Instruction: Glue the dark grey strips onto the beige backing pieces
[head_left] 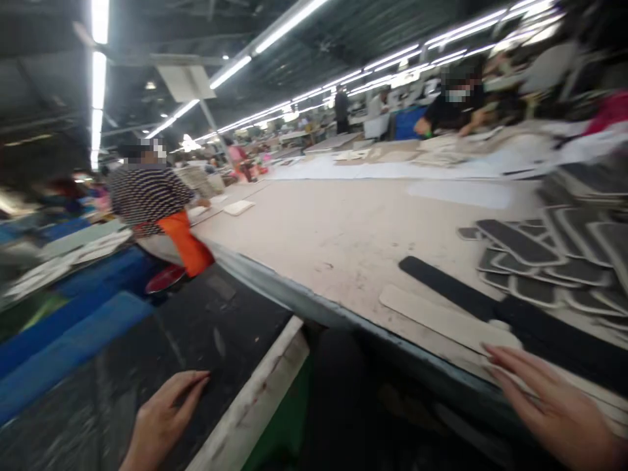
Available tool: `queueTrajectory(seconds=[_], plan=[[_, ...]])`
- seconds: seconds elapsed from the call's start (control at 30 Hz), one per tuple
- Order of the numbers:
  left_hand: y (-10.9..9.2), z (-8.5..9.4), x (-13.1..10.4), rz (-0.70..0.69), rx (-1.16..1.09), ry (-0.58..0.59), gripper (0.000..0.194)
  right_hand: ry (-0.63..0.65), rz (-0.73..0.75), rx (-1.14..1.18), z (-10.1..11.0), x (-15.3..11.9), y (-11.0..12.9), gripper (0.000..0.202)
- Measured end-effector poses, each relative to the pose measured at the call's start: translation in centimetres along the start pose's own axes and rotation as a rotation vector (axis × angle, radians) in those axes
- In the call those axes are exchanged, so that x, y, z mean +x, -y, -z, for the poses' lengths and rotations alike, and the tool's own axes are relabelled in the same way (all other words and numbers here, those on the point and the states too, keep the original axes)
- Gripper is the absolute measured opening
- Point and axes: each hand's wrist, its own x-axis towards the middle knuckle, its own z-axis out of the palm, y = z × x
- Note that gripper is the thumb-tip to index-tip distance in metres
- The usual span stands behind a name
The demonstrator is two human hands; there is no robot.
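My left hand (164, 415) is over the dark bench (196, 320) at lower left. Its thumb and forefinger tips come together in a pinch, and anything between them is too small to make out. At lower right my right hand (557, 399) has its fingers stretched out, the tips at the near end of a long cream strip (436, 317) on the pale table. Beside that strip lies a long black strip (446, 284), which overlaps a wider black piece (564, 333). More pale strips lie partly under my right hand.
Grey pieces with light edges (523, 242) are heaped on the pale table (333, 229) at right. A person in a striped top (147, 193) is at left beside an orange cloth (186, 242). Across the table, a masked person (454, 108) bends over pale sheets (441, 154).
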Motion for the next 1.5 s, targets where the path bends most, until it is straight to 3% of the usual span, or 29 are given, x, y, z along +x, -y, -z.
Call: queueTrajectory(seconds=[0.13,0.3,0.47,0.57,0.67,0.77,0.9,1.0,1.1,1.23,1.5], plan=[[-9.2,-0.1,5.7,-0.149,-0.353,0.138,0.013,-0.004,-0.033,-0.05,1.2,-0.5,0.4,0.032],[-21.1,-1.7,10.1,-0.172,-0.792,0.322,0.01,0.009,-0.319,0.357,1.4,-0.2,1.3,0.044],[-28.7,-5.1,12.5,-0.146,-1.086,0.608,0.013,-0.067,-0.556,0.766,3.4,0.6,0.9,0.053],[-31.8,-6.9,13.3,-0.099,-1.256,0.708,0.017,-0.024,-0.557,0.86,4.6,1.1,0.9,0.049],[-33.5,-8.5,13.9,0.0,-1.345,0.801,0.02,0.065,-0.522,0.871,5.6,1.4,0.8,0.042],[-34.3,-10.3,14.8,0.076,-1.331,0.877,0.021,-0.02,-0.564,0.706,6.6,1.5,0.5,0.038],[-34.3,-14.1,16.2,0.065,-1.183,0.782,0.024,-0.118,-0.6,0.346,7.2,1.7,-0.7,0.036],[-33.8,-17.2,16.9,0.031,-1.034,0.703,0.027,-0.012,-0.611,0.225,6.7,2.1,-1.7,0.036],[-33.4,-19.6,17.2,0.044,-0.926,0.705,0.029,0.02,-0.546,0.066,5.8,2.8,-2.4,0.033],[-33.1,-21.7,17.3,0.092,-0.911,0.689,0.036,0.042,-0.503,-0.067,4.8,3.8,-3.0,0.031],[-33.3,-24.7,17.5,0.051,-0.919,0.622,0.033,-0.007,-0.614,-0.208,4.3,4.6,-4.1,0.02]])
